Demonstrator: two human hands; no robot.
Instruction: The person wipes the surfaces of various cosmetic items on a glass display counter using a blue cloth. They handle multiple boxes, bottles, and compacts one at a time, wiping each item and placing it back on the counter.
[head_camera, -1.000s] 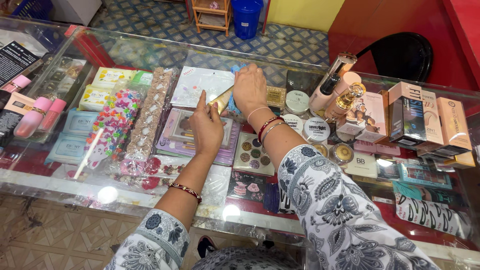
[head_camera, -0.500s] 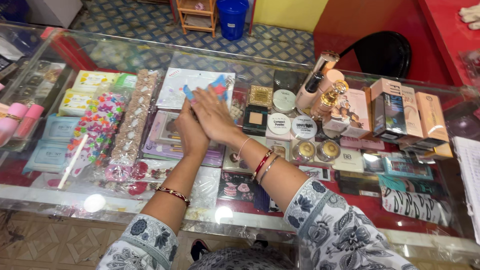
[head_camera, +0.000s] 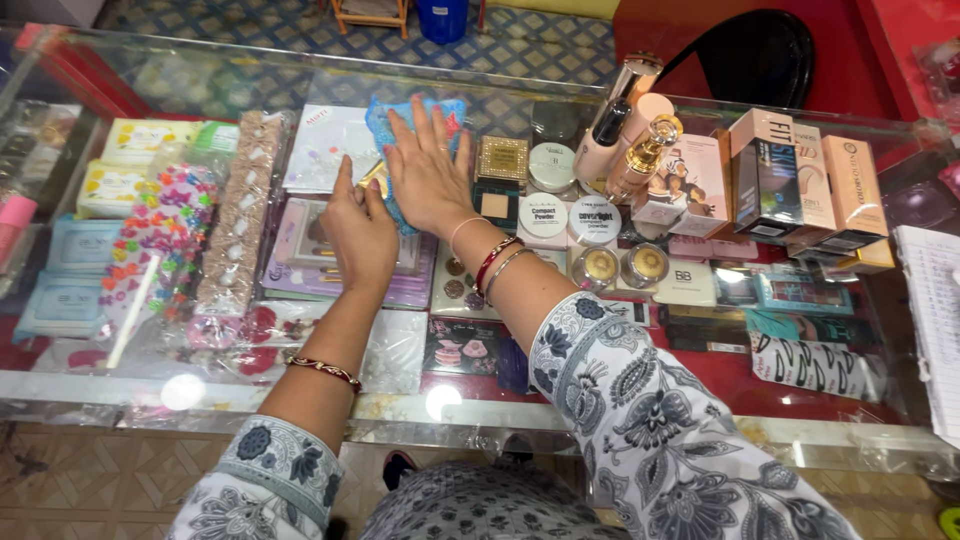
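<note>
On glass worktop (head_camera: 300, 395), right hand (head_camera: 432, 170) flat, fingers spread, on blue cloth (head_camera: 415, 120); left hand (head_camera: 358, 235) just beside, w/ small gold item (head_camera: 374, 181) (grip unclear). Bottles (head_camera: 625, 125) & boxes (head_camera: 790, 185) right of cloth.

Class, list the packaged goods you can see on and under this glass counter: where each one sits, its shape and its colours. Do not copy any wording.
Tall cartons: counter top, far right; upright boxes, peach, black and white.
Round compacts: under the glass, right of the right hand; white lids.
Wipe packs: under the glass, far left; flat pale blue packets.
Bottles: behind the compacts; slim, beige and gold.
Blue cloth: under the right hand.
</note>
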